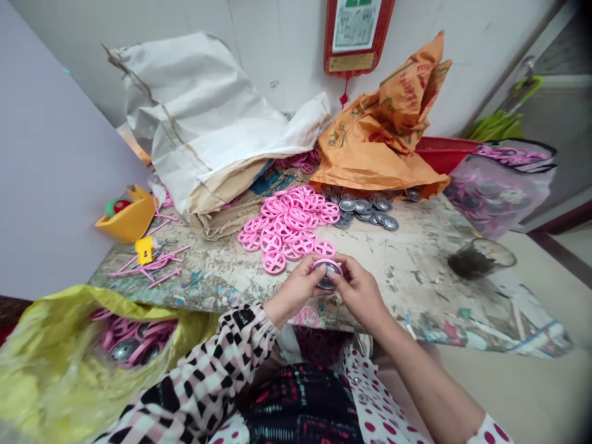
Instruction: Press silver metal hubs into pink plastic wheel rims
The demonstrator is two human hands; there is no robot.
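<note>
Left hand (296, 288) and right hand (358, 291) close together on a pink-ringed metal disc (327, 275); a yellow bag (55, 351) holds more discs (124, 349), as does a clear bag (494, 200).

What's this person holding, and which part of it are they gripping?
Their left hand and right hand together hold a round silver disc with a pink ring, gripping it by its edge from opposite sides.

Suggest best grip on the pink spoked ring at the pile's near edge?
Probably pinch the outer rim of the pink spoked ring from the near side. It lies flat, and that edge has no ring beside it, while its far side meets others.
</note>
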